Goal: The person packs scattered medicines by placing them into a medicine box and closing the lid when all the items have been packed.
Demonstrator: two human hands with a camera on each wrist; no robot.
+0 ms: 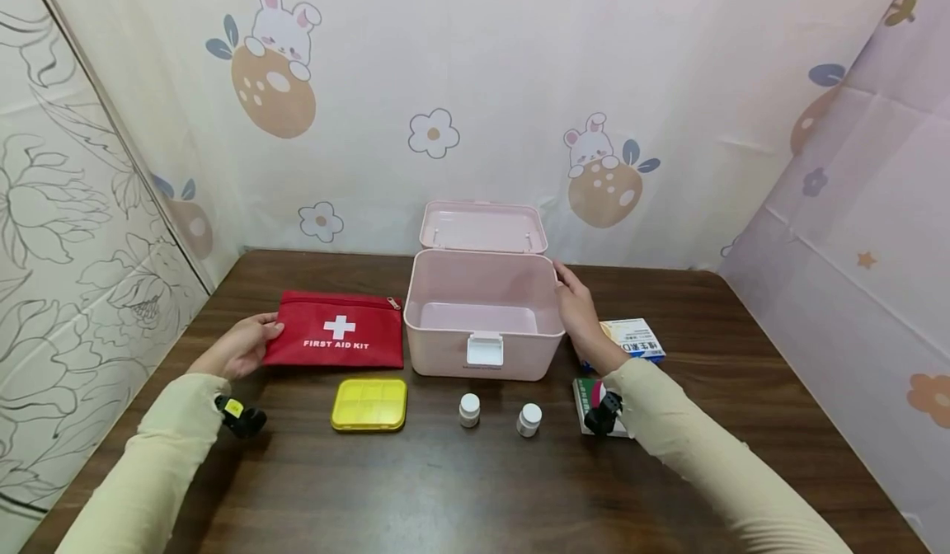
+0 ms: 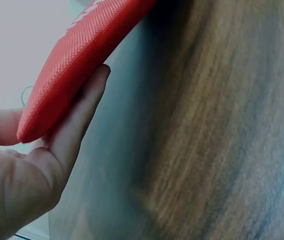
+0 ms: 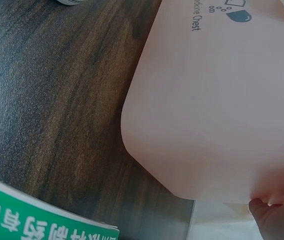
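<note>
My left hand (image 1: 241, 348) holds the left edge of a red first aid kit pouch (image 1: 334, 348), thumb in front and fingers behind. In the left wrist view the pouch (image 2: 76, 70) is tilted, with the fingers (image 2: 74, 130) under it. A pink medicine box (image 1: 438, 352) stands to the pouch's right with its lid (image 1: 482, 228) up; the part of its inside I can see is bare. At the box's right wall, my right hand (image 1: 582, 315) touches the outside near the rim. One fingertip (image 3: 256, 206) meets that wall in the right wrist view.
In front of the pouch lies a yellow pill case (image 1: 369, 404). Two white bottles (image 1: 469, 410) stand before the box. By the right forearm lie a white and blue carton (image 1: 634, 340) and a green carton (image 1: 586, 397). A printed curtain (image 1: 482, 125) hangs behind the table (image 1: 416, 488).
</note>
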